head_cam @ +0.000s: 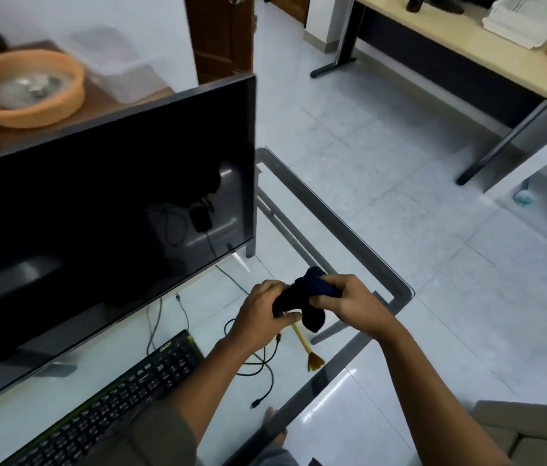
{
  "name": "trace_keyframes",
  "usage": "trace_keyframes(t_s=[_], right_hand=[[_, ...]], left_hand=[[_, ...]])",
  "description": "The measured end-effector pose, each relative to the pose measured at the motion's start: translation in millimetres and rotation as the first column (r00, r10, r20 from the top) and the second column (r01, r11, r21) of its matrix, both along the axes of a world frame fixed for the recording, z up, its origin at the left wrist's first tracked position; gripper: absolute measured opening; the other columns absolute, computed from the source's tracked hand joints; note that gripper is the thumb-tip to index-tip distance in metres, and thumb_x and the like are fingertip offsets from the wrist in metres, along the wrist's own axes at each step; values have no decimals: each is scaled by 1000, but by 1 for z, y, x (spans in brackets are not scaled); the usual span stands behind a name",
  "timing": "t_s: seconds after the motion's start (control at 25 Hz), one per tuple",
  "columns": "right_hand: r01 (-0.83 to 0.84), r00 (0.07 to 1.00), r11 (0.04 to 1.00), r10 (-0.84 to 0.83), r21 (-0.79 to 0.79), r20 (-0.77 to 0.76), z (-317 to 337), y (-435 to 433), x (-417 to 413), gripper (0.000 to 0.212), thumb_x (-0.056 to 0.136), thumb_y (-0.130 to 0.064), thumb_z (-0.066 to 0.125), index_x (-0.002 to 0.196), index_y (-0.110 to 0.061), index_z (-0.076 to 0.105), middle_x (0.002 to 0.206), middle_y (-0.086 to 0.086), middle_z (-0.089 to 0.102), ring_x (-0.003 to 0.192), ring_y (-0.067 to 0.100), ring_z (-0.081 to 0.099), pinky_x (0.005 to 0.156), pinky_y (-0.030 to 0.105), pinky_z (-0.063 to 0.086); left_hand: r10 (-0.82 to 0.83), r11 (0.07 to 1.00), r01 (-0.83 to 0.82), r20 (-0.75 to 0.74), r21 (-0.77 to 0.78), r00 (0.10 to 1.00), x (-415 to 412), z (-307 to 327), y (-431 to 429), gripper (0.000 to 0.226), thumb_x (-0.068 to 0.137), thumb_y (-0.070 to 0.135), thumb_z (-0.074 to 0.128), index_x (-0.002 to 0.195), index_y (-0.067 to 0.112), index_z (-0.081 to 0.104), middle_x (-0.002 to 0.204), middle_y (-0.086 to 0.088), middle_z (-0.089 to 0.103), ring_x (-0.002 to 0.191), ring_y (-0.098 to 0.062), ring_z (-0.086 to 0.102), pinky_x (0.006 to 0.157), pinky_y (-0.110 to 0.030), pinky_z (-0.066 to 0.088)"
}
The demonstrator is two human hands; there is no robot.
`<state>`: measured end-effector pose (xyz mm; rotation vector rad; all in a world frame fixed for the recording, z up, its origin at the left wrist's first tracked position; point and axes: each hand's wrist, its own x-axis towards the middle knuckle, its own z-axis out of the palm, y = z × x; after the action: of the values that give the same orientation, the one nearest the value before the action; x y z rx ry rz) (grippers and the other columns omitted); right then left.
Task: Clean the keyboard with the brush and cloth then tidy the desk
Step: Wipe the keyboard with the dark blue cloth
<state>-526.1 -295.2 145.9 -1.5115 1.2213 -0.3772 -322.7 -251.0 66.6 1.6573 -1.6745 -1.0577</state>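
A dark blue cloth (312, 290) is bunched between both hands above the right end of the glass desk (366, 257). My left hand (262, 311) grips its lower left part, and my right hand (349, 301) pinches its upper right part. Just below the cloth, a small brush (309, 351) with a yellow handle and tan bristles lies on the glass. The black keyboard (124, 391) sits at the lower left, partly hidden by my left arm.
A large dark monitor (104, 210) stands on the desk's left half. Loose black cables (258, 364) lie between keyboard and brush. An orange basin (26, 89) sits behind the monitor. A wooden desk (467, 38) stands across the tiled floor. A chair edge (534, 428) shows at bottom right.
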Motion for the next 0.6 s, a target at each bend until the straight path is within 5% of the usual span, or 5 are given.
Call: trace_keyframes(t_s=[0.16, 0.36, 0.6], right_hand=[[-66, 983, 998, 64, 9, 171, 30, 37, 56, 10, 89, -12, 70, 99, -12, 73, 82, 35, 56, 68, 31, 53, 63, 40, 39], [13, 927, 999, 1, -35, 376, 42, 103, 153, 30, 86, -5, 74, 114, -12, 66, 114, 6, 62, 89, 14, 65, 71, 21, 52], [-72, 840, 995, 21, 74, 543, 4, 180, 257, 56, 85, 0, 73, 133, -18, 48, 131, 12, 60, 124, 32, 58, 99, 49, 51]], left_hand=[[73, 997, -64, -215, 49, 974, 67, 39, 47, 14, 89, 25, 66, 103, 25, 66, 94, 11, 69, 89, -8, 66, 83, -36, 56], [236, 971, -198, -395, 135, 888, 162, 80, 134, 13, 93, 11, 57, 90, 20, 66, 79, 3, 66, 74, -10, 60, 72, -27, 47], [451, 891, -364, -428, 273, 783, 240, 76, 208, 23, 98, 12, 49, 102, 16, 71, 86, 1, 73, 75, -4, 61, 69, -22, 47]])
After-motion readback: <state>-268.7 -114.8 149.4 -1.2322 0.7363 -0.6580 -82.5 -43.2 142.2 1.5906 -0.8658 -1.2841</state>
